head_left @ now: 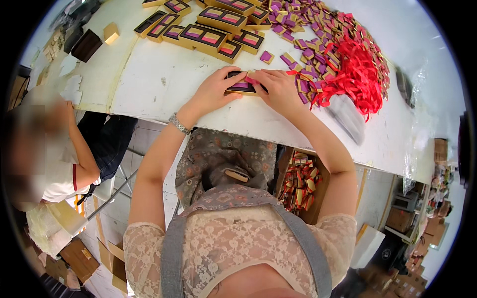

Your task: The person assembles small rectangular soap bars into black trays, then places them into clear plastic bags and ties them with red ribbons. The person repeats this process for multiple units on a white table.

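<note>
Both my hands are on a small gold-edged box (240, 85) with a dark inside and a purple piece in it, lying on the white table. My left hand (214, 89) grips its left end, thumb across the top. My right hand (276, 87) is closed over the right part, its fingers on a pink piece (252, 78) at the box; a red ribbon (292, 73) shows by those fingers. The right end of the box is partly hidden by my hand.
Stacked gold boxes (202, 37), many small purple-and-gold pieces (308, 52), a red ribbon pile (354, 74) and a clear bag (348, 119) are on the table (149, 84). A co-worker (79, 159) sits at left. A carton of red-and-gold items (301, 184) stands below the edge.
</note>
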### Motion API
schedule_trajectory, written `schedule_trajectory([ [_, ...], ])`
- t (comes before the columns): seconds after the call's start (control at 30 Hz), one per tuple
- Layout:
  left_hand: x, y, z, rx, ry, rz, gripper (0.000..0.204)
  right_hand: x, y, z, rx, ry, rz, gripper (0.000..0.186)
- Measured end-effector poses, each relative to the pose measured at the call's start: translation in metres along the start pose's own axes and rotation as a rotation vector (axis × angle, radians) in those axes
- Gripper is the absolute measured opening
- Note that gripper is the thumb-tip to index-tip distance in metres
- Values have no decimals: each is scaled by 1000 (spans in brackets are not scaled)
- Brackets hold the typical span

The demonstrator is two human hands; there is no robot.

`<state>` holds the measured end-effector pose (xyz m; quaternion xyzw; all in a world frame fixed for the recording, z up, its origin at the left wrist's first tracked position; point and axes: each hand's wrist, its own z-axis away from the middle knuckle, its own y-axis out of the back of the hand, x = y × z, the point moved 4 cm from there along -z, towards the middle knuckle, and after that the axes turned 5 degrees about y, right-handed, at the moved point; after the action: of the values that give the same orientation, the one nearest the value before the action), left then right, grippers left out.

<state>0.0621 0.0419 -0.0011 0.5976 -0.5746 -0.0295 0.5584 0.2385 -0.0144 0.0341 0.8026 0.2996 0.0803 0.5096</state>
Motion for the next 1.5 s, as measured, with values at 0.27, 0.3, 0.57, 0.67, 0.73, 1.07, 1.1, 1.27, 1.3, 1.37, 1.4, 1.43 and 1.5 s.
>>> schedule_trajectory([
  [0.27,-1,15,13,-19,-12,-56,55,-23,19,12,-168,260,104,36],
  [0.3,0,16,10,-48,-34,-48,54,-27,17,13,-151,267,73,37],
  [0.57,-153,176,-40,527,344,-158,39,-44,-13,4,62,266,-68,33],
  [0.67,-295,217,-28,503,426,-473,45,-66,-41,-34,143,327,-78,33],
  [0.73,-332,224,-25,345,575,-423,53,-59,-52,-57,171,217,54,32],
  [1.07,-107,165,123,140,616,-734,46,76,-15,-22,190,-259,263,17],
  [1.1,-56,139,102,71,541,-444,48,88,-23,-18,129,-247,256,14],
  [1.27,48,36,56,-222,187,-98,56,86,-19,-26,80,-144,206,10],
  [1.3,38,23,47,-195,151,-15,54,73,-6,-24,180,-172,78,12],
  [1.37,22,9,22,-188,251,275,67,33,19,-22,127,-229,-268,21],
  [1.4,22,8,12,-101,219,268,80,16,18,-16,17,-170,-387,22],
  [1.43,19,1,6,-124,210,333,84,0,20,-14,-8,-127,-423,24],
  [1.5,20,-8,4,-156,228,435,88,-9,19,-10,-83,-145,-507,27],
])
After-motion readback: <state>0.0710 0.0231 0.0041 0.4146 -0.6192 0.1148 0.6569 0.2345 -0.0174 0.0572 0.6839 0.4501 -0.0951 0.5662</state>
